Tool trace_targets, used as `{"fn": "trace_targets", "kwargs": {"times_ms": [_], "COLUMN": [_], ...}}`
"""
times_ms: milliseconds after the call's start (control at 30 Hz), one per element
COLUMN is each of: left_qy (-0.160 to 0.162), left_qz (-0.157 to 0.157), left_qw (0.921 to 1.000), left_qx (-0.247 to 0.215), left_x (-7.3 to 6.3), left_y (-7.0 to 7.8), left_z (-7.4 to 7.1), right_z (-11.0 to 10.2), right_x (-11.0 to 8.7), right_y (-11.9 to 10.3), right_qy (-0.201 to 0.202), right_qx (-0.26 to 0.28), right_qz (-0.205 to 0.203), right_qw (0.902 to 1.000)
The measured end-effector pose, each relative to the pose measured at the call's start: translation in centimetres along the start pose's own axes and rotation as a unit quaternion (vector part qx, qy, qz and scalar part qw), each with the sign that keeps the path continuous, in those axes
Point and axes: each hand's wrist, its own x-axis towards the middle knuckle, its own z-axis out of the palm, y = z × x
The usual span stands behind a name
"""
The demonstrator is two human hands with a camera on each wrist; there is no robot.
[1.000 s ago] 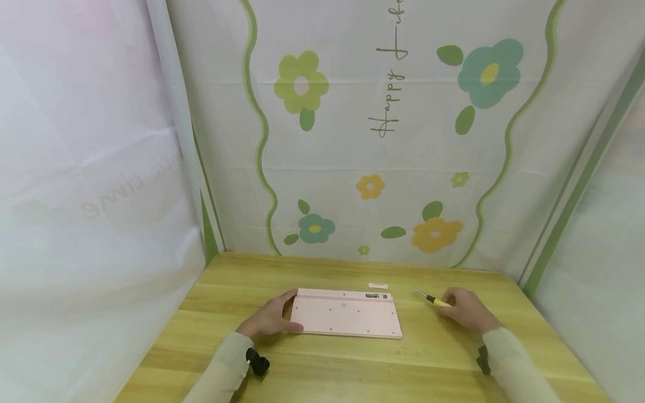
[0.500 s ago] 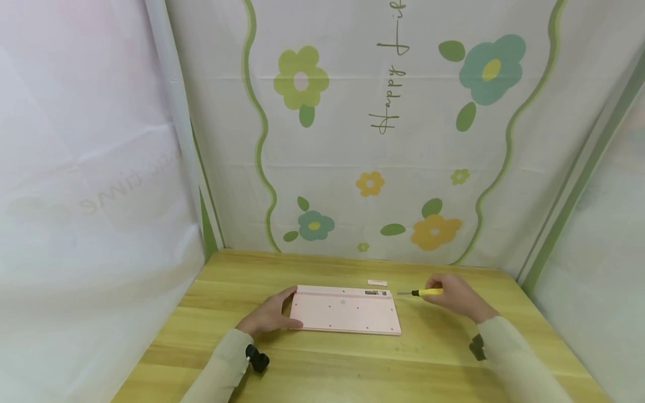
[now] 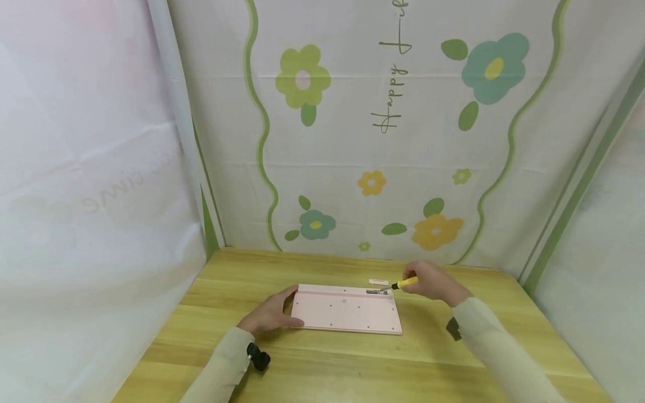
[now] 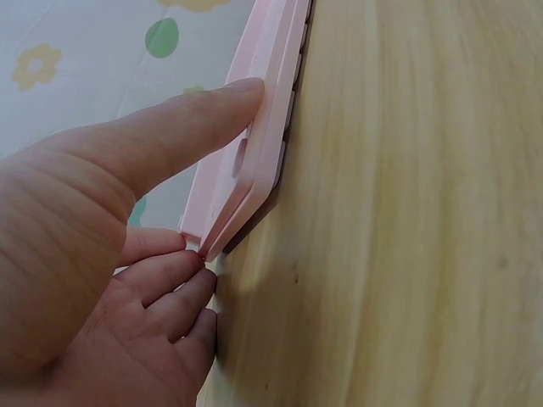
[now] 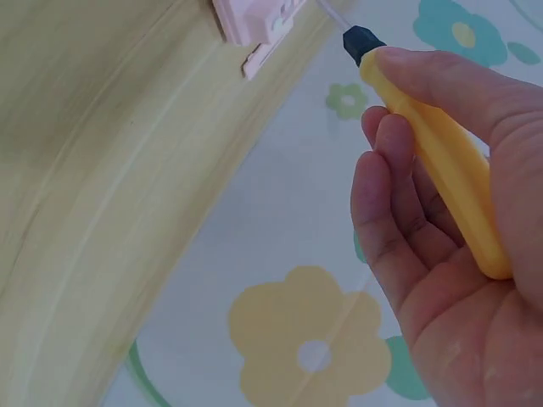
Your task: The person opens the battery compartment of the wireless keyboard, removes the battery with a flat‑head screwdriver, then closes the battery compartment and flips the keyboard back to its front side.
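A pink keyboard (image 3: 347, 316) lies face down on the table, dotted with small screw holes. My left hand (image 3: 272, 313) holds its left end; in the left wrist view the thumb (image 4: 229, 106) presses on the back and the other fingers meet the edge. My right hand (image 3: 430, 280) grips a screwdriver (image 5: 437, 157) by its yellow handle with black collar. Its shaft points left, and the tip is at the small open compartment (image 3: 374, 291) at the keyboard's far right corner. A small pale cover (image 3: 378, 281) lies just behind the keyboard.
The wooden table (image 3: 322, 369) reaches back to a white flowered curtain (image 3: 342, 145). Plain white fabric (image 3: 90, 168) hangs at the left side, and more fabric hangs at the right.
My right hand has moved left with the screwdriver, bringing its tip from the table's right side to the keyboard's compartment. My left hand has stayed on the keyboard's left end.
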Motion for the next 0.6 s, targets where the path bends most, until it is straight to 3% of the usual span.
{"fn": "trace_targets", "kwargs": {"times_ms": [600], "left_qy": [-0.001], "left_qz": [0.008], "left_qw": [1.0000], "left_qx": [0.001], "left_x": [-0.1], "left_y": [0.1], "left_z": [0.0], "right_z": [-0.4], "right_x": [2.3], "right_y": [-3.3], "right_qy": [-0.039], "right_qx": [-0.058], "right_qz": [0.014], "right_qw": [0.9975]}}
